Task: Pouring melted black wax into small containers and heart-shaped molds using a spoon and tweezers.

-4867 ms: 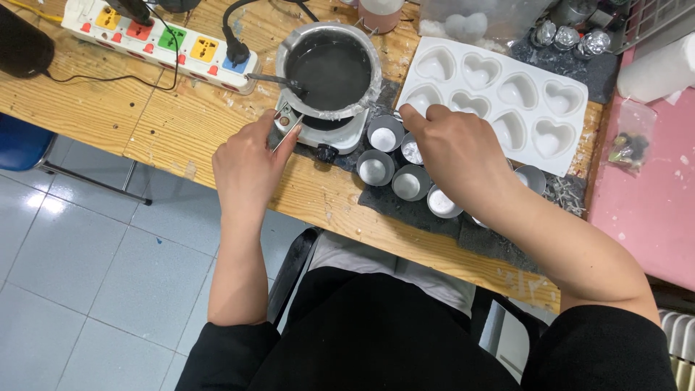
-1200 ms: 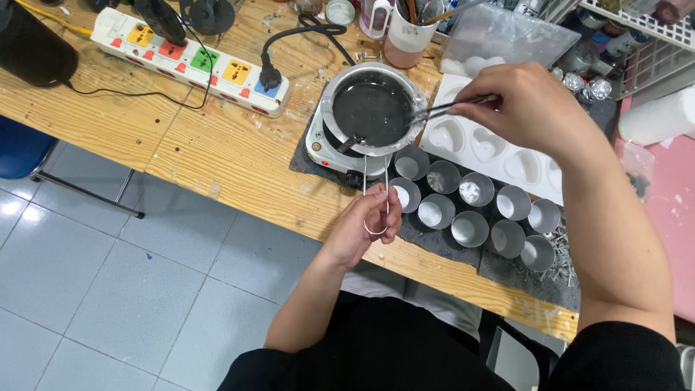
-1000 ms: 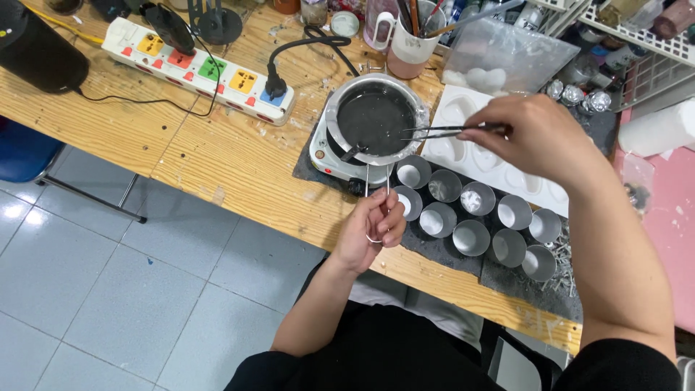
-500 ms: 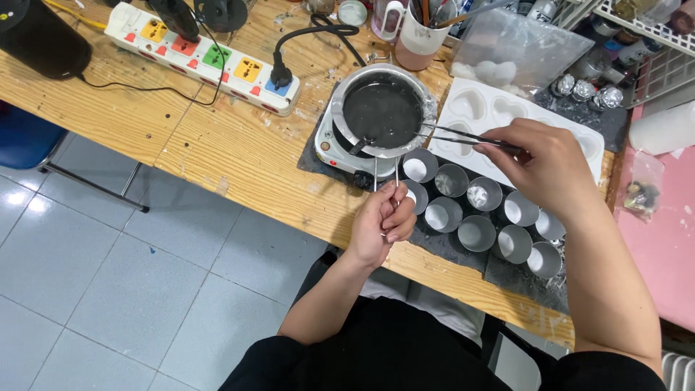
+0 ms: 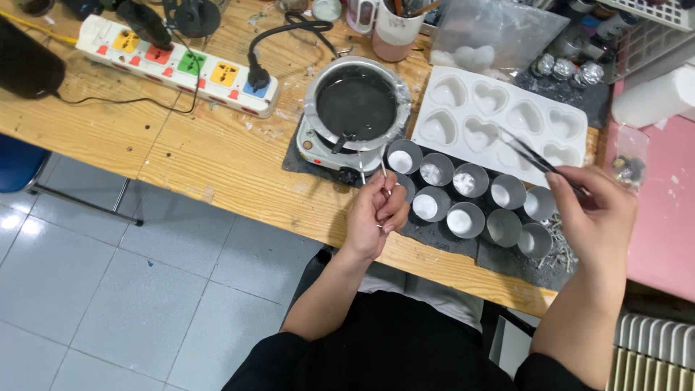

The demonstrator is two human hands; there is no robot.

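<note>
Partly hidden, wire clip (image 5: 381,174) in left hand (image 5: 375,217) (right hand (image 5: 595,217) holds tweezers (image 5: 532,156))

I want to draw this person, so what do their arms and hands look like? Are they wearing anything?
Both arms are bare from wrist to past the elbow, with black sleeves pushed up high. The left hand and right hand wear no gloves, and no rings, watch or bracelets show. The nails look short and plain.

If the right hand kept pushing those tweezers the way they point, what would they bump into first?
Probably the white heart-shaped mould: the tweezers in the right hand aim up-left over it, though their height above it is unclear.
</note>
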